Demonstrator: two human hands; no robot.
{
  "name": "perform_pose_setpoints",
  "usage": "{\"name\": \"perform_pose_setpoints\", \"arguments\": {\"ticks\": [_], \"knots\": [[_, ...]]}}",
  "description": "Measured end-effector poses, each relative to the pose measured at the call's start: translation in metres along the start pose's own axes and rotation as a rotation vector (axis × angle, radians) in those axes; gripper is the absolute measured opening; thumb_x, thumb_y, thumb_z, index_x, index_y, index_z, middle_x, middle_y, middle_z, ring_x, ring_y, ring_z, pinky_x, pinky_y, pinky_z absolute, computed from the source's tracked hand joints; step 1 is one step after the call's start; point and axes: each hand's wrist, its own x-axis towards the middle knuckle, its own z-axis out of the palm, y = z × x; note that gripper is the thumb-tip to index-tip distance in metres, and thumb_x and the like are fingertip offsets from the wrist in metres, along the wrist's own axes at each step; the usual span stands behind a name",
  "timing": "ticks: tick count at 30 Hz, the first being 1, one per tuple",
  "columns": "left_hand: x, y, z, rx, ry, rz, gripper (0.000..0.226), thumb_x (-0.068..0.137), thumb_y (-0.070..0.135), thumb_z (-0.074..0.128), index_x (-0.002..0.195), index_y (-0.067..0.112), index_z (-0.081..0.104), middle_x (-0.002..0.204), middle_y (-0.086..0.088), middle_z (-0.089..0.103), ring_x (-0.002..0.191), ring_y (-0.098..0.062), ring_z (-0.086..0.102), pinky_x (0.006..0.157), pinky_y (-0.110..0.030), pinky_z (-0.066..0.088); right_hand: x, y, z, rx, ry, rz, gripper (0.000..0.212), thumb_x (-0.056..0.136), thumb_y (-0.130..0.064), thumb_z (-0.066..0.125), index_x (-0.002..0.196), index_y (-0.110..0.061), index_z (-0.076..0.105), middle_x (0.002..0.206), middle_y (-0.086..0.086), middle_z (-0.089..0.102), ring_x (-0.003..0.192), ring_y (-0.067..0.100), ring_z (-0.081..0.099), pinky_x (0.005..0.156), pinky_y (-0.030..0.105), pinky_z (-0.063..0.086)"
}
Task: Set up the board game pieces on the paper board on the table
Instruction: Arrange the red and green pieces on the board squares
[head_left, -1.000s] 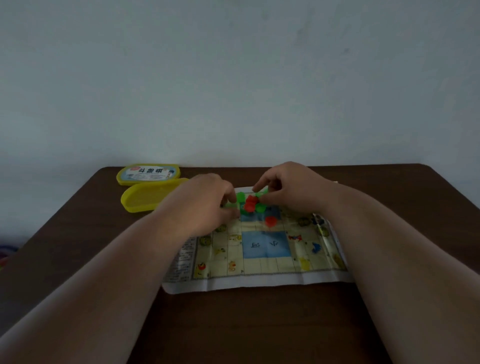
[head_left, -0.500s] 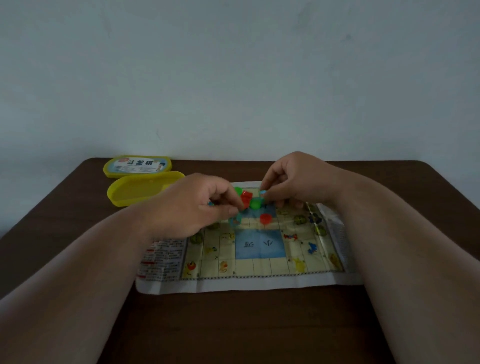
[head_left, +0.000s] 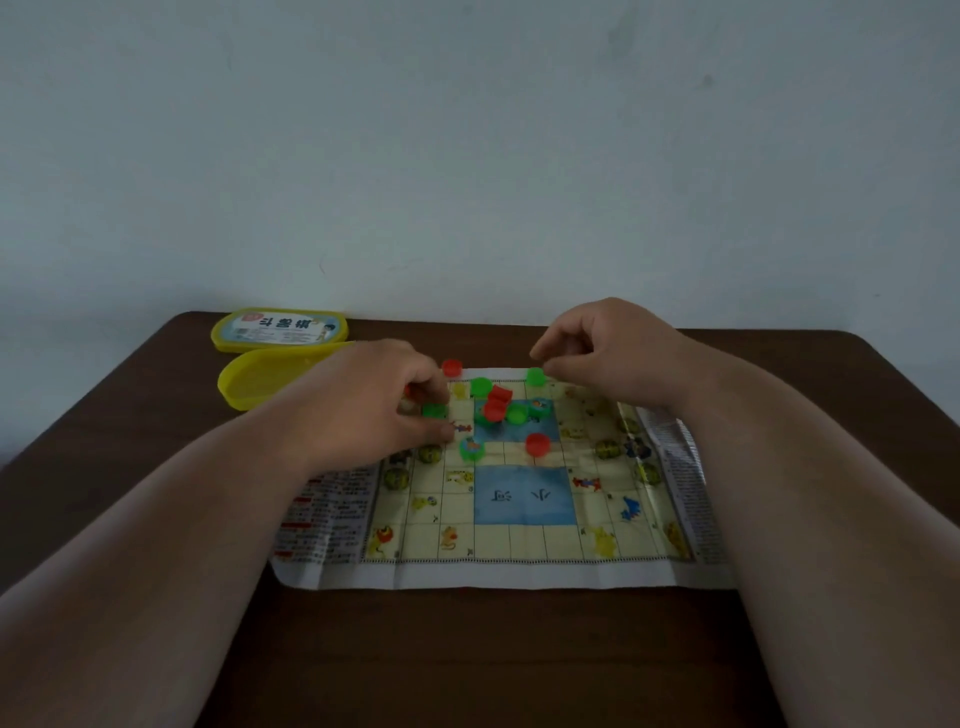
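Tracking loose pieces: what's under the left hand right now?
A green piece shows at the left hand's fingers, on the paper board. The hand covers that corner of the board, so any further pieces there are hidden.

I see a dark brown wooden tabletop (head_left: 493, 654) against a pale wall. A printed paper game board (head_left: 524, 499) with blue squares and a yellow grid lies flat on it; I place everything else from that board. Beyond the board's far-left corner sits an open yellow plastic box (head_left: 254, 382), and just behind the box, nearer the wall, lies its yellow labelled lid (head_left: 279, 329).
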Motion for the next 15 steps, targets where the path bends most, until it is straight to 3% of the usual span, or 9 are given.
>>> {"name": "perform_pose_setpoints", "arguments": {"ticks": [3,9,12,15], "knots": [[0.0,0.003,0.001,-0.003,-0.008,0.002,0.033,0.083,0.058,0.078,0.109,0.038,0.074,0.096,0.021,0.062,0.085,0.001,0.06,0.07,-0.023,0.046,0.0,0.0,0.003,-0.076,-0.066,0.003,0.017,0.096,-0.033,0.075,0.112,-0.036,0.075,0.089,-0.008,0.066,0.078,0.005,0.062,0.066,0.021,0.043],[0.0,0.008,0.009,-0.237,0.052,-0.004,0.017,0.089,0.042,0.079,0.104,0.04,0.07,0.093,0.023,0.074,0.087,0.013,0.064,0.064,-0.007,0.044,0.004,0.002,0.006,-0.138,-0.046,-0.009,0.008,0.095,-0.036,0.076,0.099,-0.03,0.079,0.088,-0.016,0.068,0.076,0.0,0.062,0.062,0.017,0.042],[0.001,0.008,0.01,-0.306,0.062,-0.024,0.009,0.097,0.038,0.07,0.106,0.037,0.072,0.094,0.021,0.076,0.086,0.011,0.067,0.07,-0.017,0.052,0.004,0.001,0.006,-0.14,-0.046,-0.001,0.017,0.102,-0.037,0.067,0.099,-0.027,0.08,0.092,-0.01,0.075,0.078,0.004,0.067,0.063,0.022,0.049],[0.003,0.005,0.012,-0.186,0.02,0.013,0.008,0.097,0.041,0.069,0.104,0.04,0.074,0.097,0.019,0.069,0.084,0.001,0.065,0.075,-0.027,0.055,0.003,0.0,0.008,-0.155,-0.036,-0.001,0.023,0.105,-0.037,0.061,0.098,-0.024,0.079,0.086,-0.002,0.075,0.073,0.017,0.068,0.063,0.03,0.051]]}}
